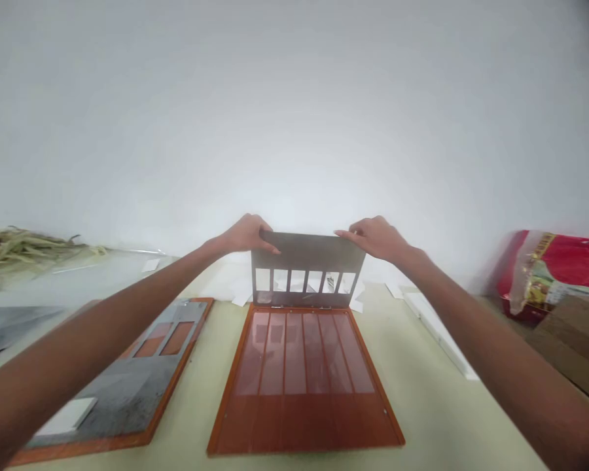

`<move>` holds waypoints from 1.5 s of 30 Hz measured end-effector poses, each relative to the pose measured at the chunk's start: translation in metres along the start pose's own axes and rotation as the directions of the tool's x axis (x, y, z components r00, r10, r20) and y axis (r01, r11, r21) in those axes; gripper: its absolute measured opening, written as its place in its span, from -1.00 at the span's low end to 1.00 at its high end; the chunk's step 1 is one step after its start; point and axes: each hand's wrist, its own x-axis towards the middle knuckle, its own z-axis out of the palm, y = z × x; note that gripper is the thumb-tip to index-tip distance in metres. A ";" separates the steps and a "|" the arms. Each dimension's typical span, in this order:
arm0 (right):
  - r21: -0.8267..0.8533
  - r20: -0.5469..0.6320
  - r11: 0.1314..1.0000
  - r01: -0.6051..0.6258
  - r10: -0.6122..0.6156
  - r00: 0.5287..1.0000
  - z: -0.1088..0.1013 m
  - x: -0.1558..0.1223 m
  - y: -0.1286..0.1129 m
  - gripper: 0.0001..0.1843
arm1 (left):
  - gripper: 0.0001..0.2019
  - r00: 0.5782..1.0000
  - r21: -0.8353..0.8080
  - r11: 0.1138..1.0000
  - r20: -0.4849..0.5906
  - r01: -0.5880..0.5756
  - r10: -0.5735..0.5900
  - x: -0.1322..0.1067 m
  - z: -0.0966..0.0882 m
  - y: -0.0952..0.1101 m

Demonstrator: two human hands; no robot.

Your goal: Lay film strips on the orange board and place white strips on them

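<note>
White wall is filling the background behind a pale cream worktop (412, 399), and at the far left a bundle of dried stalks (24, 252) is lying beyond a dark grey slab (10, 327). Next along, a wooden-framed board (173, 386) is carrying a rough grey plate (127, 392) with two rectangular windows and a white block (66, 416) on it. The left hand (248, 234) is pinching the upper left corner of a thin steel plate (307, 252), its fingers pressed closed on the edge, and the right hand (375, 237) is pinching the opposite corner the same way. That plate is standing tilted up, its six-windowed lower part meeting the top of a glossy red-brown ribbed board (294, 425). A slip from either smooth corner could let it drop and crack those shiny panels. Farther right, a white strip (436, 333), a crinkled red bag (554, 268) and a cardboard box (574, 340) are sitting.
</note>
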 end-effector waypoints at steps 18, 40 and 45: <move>0.564 0.150 0.821 0.093 -0.212 0.966 0.121 -0.227 -0.065 -0.56 | -0.65 0.823 0.618 0.731 -0.228 -0.290 0.519 -0.228 0.177 0.031; 0.580 0.111 0.798 0.164 -0.276 0.955 0.151 -0.231 -0.055 -0.79 | -0.64 0.984 0.276 0.944 0.042 -0.179 0.174 -0.251 0.093 0.042; 0.594 0.146 0.796 0.121 -0.255 0.956 0.161 -0.236 -0.050 -0.77 | -0.64 0.995 0.291 0.952 -0.005 -0.094 0.100 -0.263 0.084 0.019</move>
